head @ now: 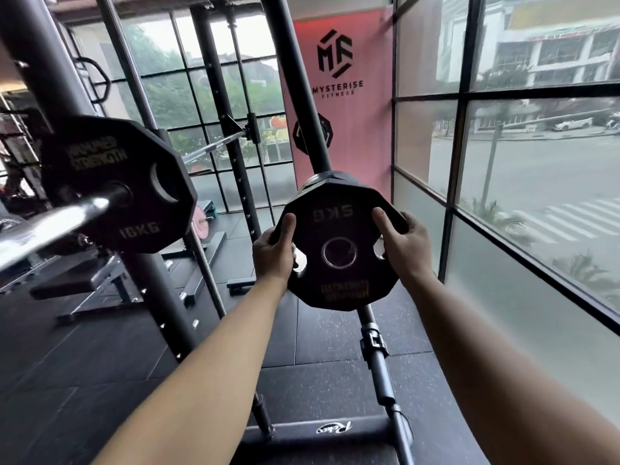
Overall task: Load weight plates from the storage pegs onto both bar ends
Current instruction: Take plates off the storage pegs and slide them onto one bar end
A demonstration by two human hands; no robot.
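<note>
Black and many-sided, the small plate (339, 280) marked 5 KG is up in front of you, and you hold it with both hands. Your left hand (273, 253) grips its left edge, with the thumb on the front and the fingers curled round the back. Your right hand (404, 241) grips its right edge the same way. The small plate stands upright with its face toward you.

Just behind the top of the small plate sits another dark plate (322, 182). I cannot tell if the small plate is on a peg.

Left of the small plate, and well apart from it, a big plate (114, 186) marked 10 KG sits on the shiny bar (50, 226). The bar's end pokes toward you.

Behind the small plate a slanted black post (302, 105) goes up, with a pink banner (355, 146) beyond it. Right of the small plate are big windows (536, 182). Below it is the dark floor (318, 347).
</note>
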